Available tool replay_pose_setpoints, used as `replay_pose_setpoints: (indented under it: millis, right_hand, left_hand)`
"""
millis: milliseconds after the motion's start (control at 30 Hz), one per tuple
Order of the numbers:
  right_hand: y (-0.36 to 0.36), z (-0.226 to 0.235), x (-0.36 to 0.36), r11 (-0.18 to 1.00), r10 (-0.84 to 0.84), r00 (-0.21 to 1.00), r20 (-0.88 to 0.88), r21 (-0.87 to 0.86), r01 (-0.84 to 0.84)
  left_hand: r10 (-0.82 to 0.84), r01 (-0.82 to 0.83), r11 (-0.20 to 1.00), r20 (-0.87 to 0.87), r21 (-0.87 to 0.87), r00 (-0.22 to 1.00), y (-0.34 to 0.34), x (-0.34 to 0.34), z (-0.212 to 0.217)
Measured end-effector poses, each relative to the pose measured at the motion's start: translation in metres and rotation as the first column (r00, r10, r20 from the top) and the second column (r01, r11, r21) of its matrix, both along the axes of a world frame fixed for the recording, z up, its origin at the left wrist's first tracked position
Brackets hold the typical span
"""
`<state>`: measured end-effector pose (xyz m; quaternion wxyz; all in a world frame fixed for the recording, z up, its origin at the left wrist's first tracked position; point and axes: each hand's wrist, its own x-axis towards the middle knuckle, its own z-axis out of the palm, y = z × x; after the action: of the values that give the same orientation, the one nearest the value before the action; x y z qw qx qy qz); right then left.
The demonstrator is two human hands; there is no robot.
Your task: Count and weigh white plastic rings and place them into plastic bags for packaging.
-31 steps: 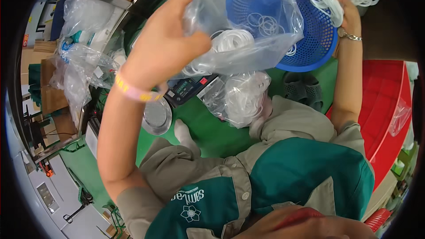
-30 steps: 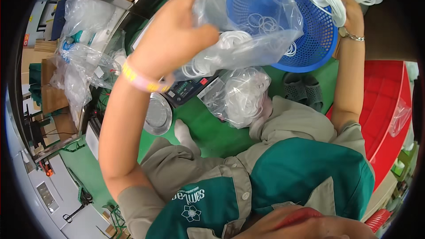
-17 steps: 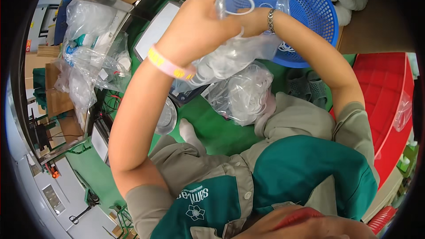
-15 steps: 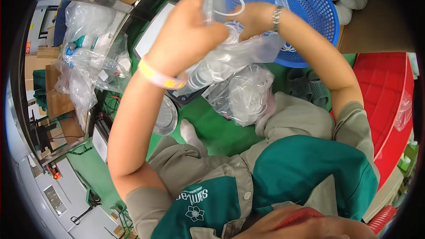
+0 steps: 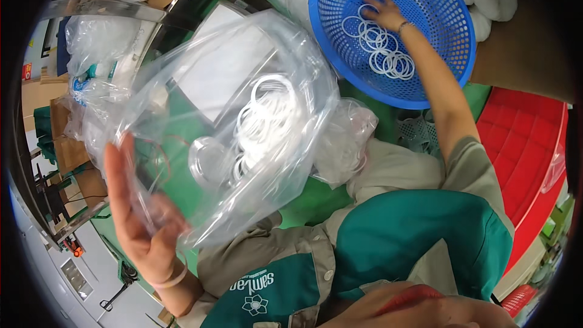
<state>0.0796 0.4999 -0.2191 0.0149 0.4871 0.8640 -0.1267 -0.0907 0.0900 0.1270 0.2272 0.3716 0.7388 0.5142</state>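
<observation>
My left hand (image 5: 143, 225) grips the edge of a large clear plastic bag (image 5: 285, 188), fingers on one side of the film and thumb bent against it. Inside the bag lies a heap of white rings (image 5: 261, 127). Over at the far right, my right hand (image 5: 387, 15) is down in a blue plastic basket (image 5: 331, 54) with fingers spread. Several loose white rings (image 5: 392, 62) lie on the basket floor, one of them right at those fingertips. A second clear bag (image 5: 346, 140) of white items rests by my leg.
A pale flat-topped device (image 5: 221, 54) stands behind the held bag. White bundles (image 5: 501, 0) and a cardboard box (image 5: 522, 64) sit beyond the basket. At right is a red padded surface (image 5: 522, 146); plastic-wrapped goods (image 5: 100, 79) crowd the shelf at left.
My left hand has swung down and left, spreading the bag open across the middle. My right hand has come out of the bag and reached into the basket, where loose rings now show.
</observation>
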Motion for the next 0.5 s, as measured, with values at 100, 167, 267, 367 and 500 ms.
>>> replay_pose_setpoints:
  millis: [100,167,267,367,500]
  right_hand:
    - [-0.021,-0.037,0.0,0.959,0.275,0.948,0.157,-0.12,-0.258]
    - [-0.03,-0.03,0.012,0.942,0.308,0.932,0.193,-0.195,-0.272]
    - [-0.045,-0.009,0.049,0.918,0.335,0.909,0.247,-0.303,-0.256]
    - [-0.066,-0.002,0.089,0.875,0.321,0.91,0.262,-0.45,-0.179]
    - [-0.083,-0.001,0.115,0.681,0.299,0.935,0.192,-0.729,-0.068]
  left_hand:
    - [0.009,-0.009,1.0,0.014,0.015,1.0,-0.008,-0.01,0.0]
    - [0.053,-0.053,0.999,-0.003,-0.004,0.999,-0.011,-0.019,0.0]
    - [0.032,-0.032,0.999,-0.031,-0.006,0.999,-0.016,-0.029,0.001]
    - [0.084,-0.083,0.996,-0.073,0.021,0.994,-0.023,-0.033,-0.001]
    - [0.067,-0.06,0.993,-0.061,0.097,0.996,-0.033,-0.034,-0.005]
